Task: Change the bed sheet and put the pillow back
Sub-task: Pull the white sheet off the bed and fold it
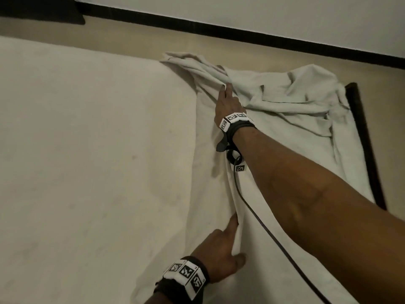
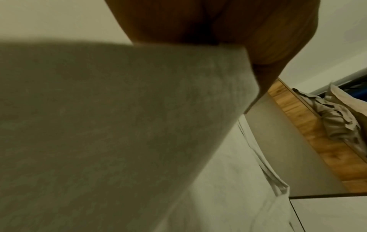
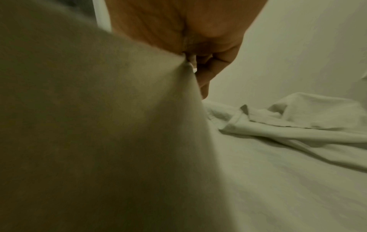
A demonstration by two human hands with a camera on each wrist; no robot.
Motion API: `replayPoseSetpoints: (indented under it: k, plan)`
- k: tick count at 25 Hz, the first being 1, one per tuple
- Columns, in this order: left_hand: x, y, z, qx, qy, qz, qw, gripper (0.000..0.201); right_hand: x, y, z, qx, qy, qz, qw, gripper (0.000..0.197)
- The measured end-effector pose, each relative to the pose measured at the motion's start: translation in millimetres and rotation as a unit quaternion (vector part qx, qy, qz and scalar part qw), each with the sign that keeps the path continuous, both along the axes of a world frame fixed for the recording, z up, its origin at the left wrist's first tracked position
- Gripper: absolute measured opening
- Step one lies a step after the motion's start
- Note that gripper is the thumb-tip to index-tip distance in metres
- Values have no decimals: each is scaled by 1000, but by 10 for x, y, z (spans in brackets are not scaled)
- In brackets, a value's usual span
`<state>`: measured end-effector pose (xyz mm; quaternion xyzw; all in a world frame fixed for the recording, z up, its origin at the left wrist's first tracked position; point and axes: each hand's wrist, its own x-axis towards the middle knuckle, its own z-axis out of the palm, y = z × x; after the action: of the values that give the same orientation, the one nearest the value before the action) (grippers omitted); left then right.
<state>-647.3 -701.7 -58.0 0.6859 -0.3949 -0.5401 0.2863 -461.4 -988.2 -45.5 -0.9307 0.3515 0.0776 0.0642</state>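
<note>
On the right half of the bare mattress point(image 1: 87, 150) the white bed sheet point(image 1: 285, 110) lies bunched, its heap toward the far right corner by the dark bed frame point(image 1: 363, 137). I have both hands on one long fold that runs from near me up and away toward the far edge. My right hand point(image 1: 228, 102) is farther out, thumb and fingers pinching a ridge of cloth; the right wrist view shows the sheet gathered into that pinch. My left hand point(image 1: 221, 253) is close to me, index finger laid along the fold; the left wrist view shows cloth caught under the fingers, so I read it as a pinch too. The fold's long axis joins the two grips. The loose bulk lies right of that line, nearer my right hand, so I judge the next pull goes leftward across the mattress. No pillow in view.
</note>
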Motion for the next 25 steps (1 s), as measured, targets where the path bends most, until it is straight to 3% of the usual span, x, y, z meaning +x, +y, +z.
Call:
replayPoseSetpoints:
  k: [6, 13, 19, 25]
  plan:
    - [-1127, -1033, 316, -6, 16, -82, 997, 98, -1435, -1289, 432, -31, 7, -67, 997, 86]
    - [-2433, -2209, 374, -4, 29, -132, 991, 102, -2895, -2599, 540, -46, 0, -137, 989, 93]
    - [-3199, -2938, -29, 57, 98, -151, 982, 93, -3859, -3323, -80, -8, 25, -170, 985, 93]
    - [-3259, -2983, -512, 32, 124, -144, 981, 96, -4064, -3379, -692, 35, 1, -171, 985, 86]
